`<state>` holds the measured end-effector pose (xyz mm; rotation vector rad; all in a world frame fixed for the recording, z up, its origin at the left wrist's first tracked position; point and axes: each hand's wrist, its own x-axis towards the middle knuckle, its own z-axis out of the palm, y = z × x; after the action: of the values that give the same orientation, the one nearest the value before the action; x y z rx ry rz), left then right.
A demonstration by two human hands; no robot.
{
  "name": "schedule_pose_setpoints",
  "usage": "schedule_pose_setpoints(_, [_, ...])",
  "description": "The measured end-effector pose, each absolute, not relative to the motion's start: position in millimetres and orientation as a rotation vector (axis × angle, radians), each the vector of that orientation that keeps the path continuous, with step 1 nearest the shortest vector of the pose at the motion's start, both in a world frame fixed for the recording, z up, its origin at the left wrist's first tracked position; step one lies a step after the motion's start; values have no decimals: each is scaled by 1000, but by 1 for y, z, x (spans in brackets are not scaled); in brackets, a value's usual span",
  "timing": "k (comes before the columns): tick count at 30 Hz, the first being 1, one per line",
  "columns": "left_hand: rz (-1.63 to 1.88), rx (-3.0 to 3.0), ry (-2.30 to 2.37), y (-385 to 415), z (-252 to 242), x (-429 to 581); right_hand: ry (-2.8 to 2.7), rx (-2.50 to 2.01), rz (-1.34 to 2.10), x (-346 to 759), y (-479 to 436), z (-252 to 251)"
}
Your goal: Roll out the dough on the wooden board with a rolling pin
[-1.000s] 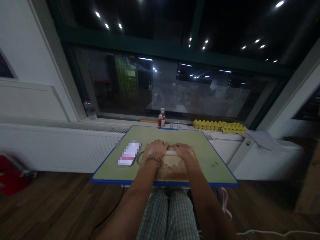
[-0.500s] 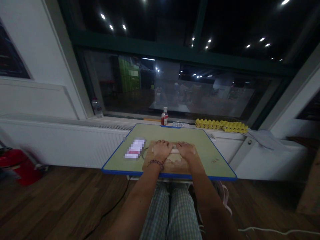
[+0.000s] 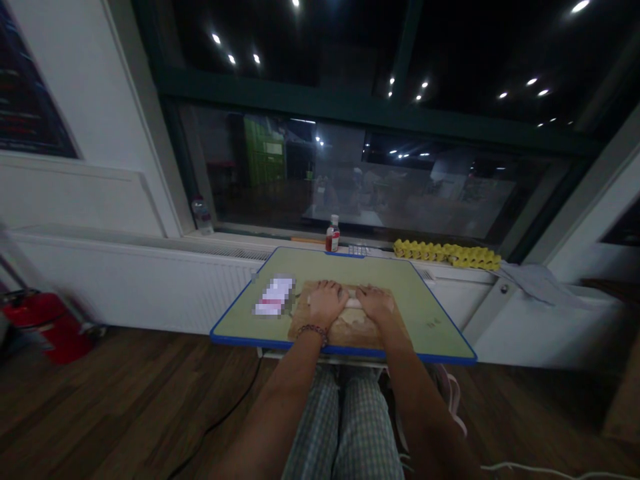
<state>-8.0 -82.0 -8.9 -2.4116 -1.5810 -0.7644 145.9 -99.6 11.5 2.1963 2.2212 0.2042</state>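
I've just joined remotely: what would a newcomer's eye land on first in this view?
First come the left hand and right hand on a rolling pin over dough, on a wooden board at the middle of a green, blue-edged tabletop. Beyond them, on the sill, a yellow egg tray and a red-labelled bottle stand out.

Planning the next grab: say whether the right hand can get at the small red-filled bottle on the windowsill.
Probably yes: the right hand must leave the pale rolling pin, then only the green, blue-edged board lies between it and the small red-filled bottle, a long lean.
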Motion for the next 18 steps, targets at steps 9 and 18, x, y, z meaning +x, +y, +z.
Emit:
schedule_pose_setpoints(9, [-519,-2450,-1698,-73,0,-6,2222,2250,196,144,-94,16])
schedule_pose_setpoints(18, [-291,-2621,-1784,-57,16,-7,2288,2087,166,148,-80,22])
